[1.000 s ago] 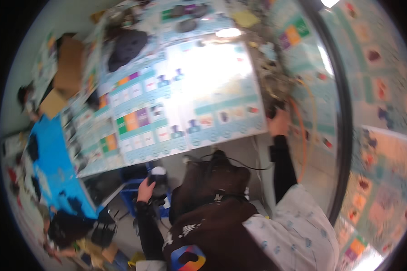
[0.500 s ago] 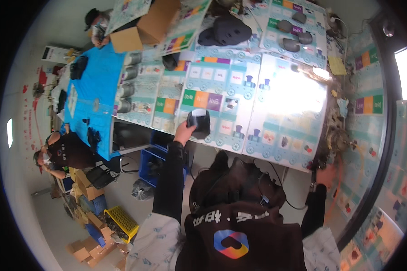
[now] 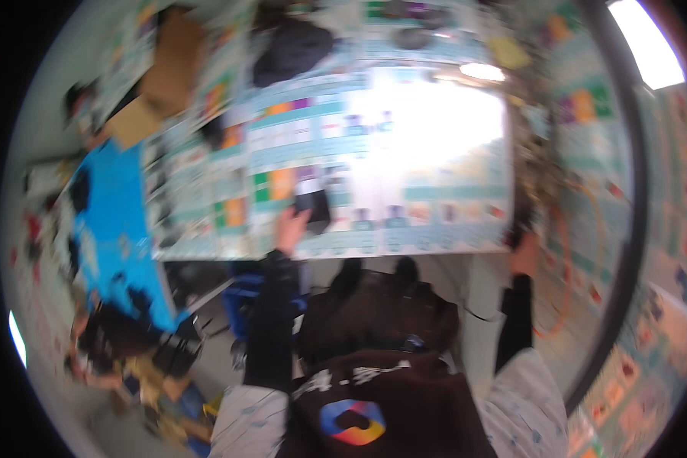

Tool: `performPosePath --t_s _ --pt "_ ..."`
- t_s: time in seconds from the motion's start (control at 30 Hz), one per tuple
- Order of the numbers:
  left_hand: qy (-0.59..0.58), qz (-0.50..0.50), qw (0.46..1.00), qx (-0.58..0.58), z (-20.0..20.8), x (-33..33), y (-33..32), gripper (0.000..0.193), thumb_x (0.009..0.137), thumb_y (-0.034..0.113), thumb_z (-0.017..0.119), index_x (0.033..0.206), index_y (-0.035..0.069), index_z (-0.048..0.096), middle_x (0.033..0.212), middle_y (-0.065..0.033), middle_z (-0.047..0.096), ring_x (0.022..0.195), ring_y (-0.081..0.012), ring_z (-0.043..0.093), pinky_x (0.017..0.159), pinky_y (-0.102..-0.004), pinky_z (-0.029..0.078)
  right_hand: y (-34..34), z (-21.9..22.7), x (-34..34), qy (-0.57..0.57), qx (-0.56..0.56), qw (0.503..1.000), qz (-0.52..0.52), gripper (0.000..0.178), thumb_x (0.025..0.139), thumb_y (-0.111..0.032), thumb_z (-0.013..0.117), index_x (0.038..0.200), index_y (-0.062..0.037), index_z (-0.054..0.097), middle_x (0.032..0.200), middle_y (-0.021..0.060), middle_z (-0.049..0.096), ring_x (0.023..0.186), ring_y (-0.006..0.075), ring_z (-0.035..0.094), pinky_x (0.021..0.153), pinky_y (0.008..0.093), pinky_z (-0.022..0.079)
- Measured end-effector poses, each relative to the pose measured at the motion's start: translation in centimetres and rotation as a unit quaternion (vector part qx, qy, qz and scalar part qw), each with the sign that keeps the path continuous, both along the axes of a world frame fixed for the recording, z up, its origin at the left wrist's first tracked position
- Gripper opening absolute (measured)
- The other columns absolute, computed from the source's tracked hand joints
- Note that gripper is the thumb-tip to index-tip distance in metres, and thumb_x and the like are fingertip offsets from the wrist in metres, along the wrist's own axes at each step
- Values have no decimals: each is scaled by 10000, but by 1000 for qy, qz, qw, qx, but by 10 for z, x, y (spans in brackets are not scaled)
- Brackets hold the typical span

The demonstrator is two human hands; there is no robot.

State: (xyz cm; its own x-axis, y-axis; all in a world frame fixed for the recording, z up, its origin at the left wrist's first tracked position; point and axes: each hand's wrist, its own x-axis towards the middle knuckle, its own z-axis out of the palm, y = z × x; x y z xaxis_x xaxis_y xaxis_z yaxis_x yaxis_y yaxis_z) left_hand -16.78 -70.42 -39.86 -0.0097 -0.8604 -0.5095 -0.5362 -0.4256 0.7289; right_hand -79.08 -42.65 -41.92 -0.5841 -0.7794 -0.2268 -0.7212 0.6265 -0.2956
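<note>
My left hand (image 3: pixel 290 229) is closed on the side of a small black box-shaped object (image 3: pixel 313 209) with a pale top. It is over the near part of the table (image 3: pixel 450 243), which is covered with printed sheets of coloured blocks and train drawings. Far to the right, my right hand (image 3: pixel 524 253) is at the table's right edge, close to a dark cluttered heap (image 3: pixel 528 179). Its fingers are smeared by motion, and whether they hold anything is hidden.
A dark grey rounded object (image 3: pixel 294 52) lies at the back, near an open cardboard box (image 3: pixel 172 65). Several grey pieces (image 3: pixel 414 37) sit at the far right. A blue-covered table (image 3: pixel 114 229) stands left, with a person (image 3: pixel 114 332) beside it. An orange hose (image 3: pixel 563 267) hangs right.
My view has turned and blurred, so the table appears shifted left and more level. My left hand still holds the black object; my right hand stays at the table's right edge.
</note>
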Motion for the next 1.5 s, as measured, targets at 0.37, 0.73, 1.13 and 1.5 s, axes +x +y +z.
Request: performPosePath --t_s 0.37,0.73,1.13,1.5 --pt "-82 -51 993 -67 14 -20 -10 377 934 241 721 1204 -19 673 1033 -169 755 892 -262 727 784 -356 562 -12 78 49 -245 -171 928 -223 450 849 23 666 1287 25 566 1025 168 655 874 318 669 840 368 526" --pt "67 -15 994 -90 16 30 -4 313 978 150 596 1244 9 680 1118 -193 746 1030 -321 726 885 -396 563 -262 216 398 -367 140 900 190 471 859 -145 678 1304 2 631 885 242 717 855 413 719 781 448 543" --pt "114 -4 992 -61 19 46 -2 314 967 120 607 1260 38 685 1141 -174 745 1009 -310 728 885 -384 561 -293 162 424 -259 44 940 218 381 821 -147 612 1168 -3 679 897 310 685 910 492 663 822 503 528" --pt "103 22 994 -34 20 37 -2 280 963 105 588 1199 5 700 1100 -130 767 1010 -282 730 899 -369 551 -303 153 402 -282 13 938 202 414 823 -159 632 1196 13 688 914 309 691 919 473 678 841 482 533"
